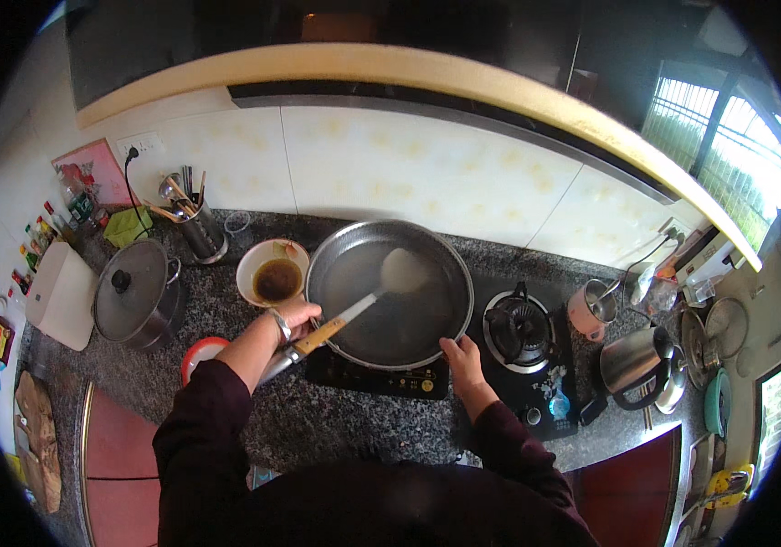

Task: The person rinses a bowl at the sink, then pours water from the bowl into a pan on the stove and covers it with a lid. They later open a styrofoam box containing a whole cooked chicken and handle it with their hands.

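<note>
A wide metal frying pan point(397, 335) stands on a black induction cooktop point(377, 383). Inside lies the head of a ladle or turner point(356, 309) with a wooden-sectioned handle, in what looks like cloudy liquid. My left hand point(295, 318) is at the pan's near left rim, beside that handle; its fingers are partly hidden, so its exact hold is unclear. With thumb and fingers, my right hand point(460, 359) grips the pan's near right rim. A bowl point(245, 273) of brown liquid sits just left of the pan.
Left stand a lidded pot point(132, 294), a utensil holder point(204, 232) and a white container point(62, 297). A red-rimmed dish point(200, 352) is partly under my left forearm. To the right are a gas burner point(520, 331), a pink pot point(585, 311) and a metal kettle point(630, 359). A hood point(390, 61) overhangs the back.
</note>
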`<state>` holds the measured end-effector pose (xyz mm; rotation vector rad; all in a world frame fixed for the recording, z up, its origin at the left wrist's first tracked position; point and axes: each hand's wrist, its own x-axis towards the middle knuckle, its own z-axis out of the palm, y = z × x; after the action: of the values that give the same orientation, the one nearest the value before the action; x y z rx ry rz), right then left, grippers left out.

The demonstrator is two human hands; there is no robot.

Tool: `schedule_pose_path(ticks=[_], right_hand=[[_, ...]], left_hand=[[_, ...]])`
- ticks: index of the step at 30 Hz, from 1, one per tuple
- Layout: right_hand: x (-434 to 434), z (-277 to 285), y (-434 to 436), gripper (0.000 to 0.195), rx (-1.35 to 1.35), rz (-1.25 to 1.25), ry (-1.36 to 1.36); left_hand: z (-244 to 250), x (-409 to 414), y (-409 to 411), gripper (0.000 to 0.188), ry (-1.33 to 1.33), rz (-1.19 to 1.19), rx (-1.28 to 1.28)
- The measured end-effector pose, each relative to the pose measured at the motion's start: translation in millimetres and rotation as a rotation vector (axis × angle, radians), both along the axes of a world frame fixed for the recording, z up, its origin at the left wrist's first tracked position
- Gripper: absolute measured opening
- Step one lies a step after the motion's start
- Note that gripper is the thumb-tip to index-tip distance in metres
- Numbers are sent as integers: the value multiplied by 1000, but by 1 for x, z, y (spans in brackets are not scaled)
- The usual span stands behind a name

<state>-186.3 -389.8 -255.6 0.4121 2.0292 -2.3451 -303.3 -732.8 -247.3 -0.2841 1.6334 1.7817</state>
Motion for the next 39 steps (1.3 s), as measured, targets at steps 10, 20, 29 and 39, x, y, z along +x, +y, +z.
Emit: schedule_pose_path(ticks=[10, 20, 29, 39], right_hand=[[34, -19, 20, 31, 684, 85, 254], [129, 10, -8, 60, 1345, 478, 65], [116, -2, -36, 75, 1406, 480, -39], [169, 1, -65, 71, 1281, 438, -150]], left_hand=[[48, -10, -9, 34, 871, 244, -932], [28, 224, 24, 40, 1196, 389, -709], [-16, 229, 19, 59, 1017, -62, -1036], [-28, 189, 20, 74, 831, -511, -1205]])
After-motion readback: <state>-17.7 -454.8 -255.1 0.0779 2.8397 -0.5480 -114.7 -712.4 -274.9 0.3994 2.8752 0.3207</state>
